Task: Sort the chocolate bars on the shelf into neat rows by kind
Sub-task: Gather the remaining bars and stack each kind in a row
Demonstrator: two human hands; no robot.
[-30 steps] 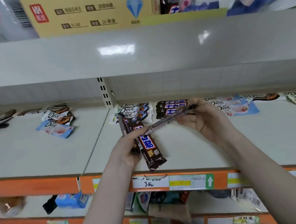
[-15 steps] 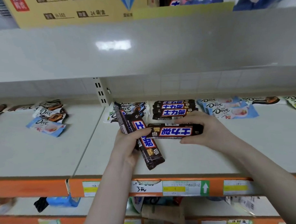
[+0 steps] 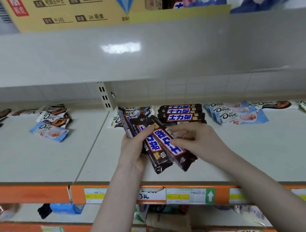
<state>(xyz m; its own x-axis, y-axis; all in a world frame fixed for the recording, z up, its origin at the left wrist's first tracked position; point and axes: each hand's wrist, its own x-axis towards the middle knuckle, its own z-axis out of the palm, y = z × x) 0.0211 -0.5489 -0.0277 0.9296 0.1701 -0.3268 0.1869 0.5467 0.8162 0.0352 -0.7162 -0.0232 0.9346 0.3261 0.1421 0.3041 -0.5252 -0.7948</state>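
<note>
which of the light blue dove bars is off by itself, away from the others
The light blue Dove bar on the left shelf section, beside brown Dove bars. The other light blue ones lie stacked right of the dark bars.

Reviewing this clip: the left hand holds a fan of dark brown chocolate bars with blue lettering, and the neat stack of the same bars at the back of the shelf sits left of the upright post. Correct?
Not quite. In the head view the stack of dark brown bars lies right of the upright post, not left. The left hand does hold the fan of bars.
</note>
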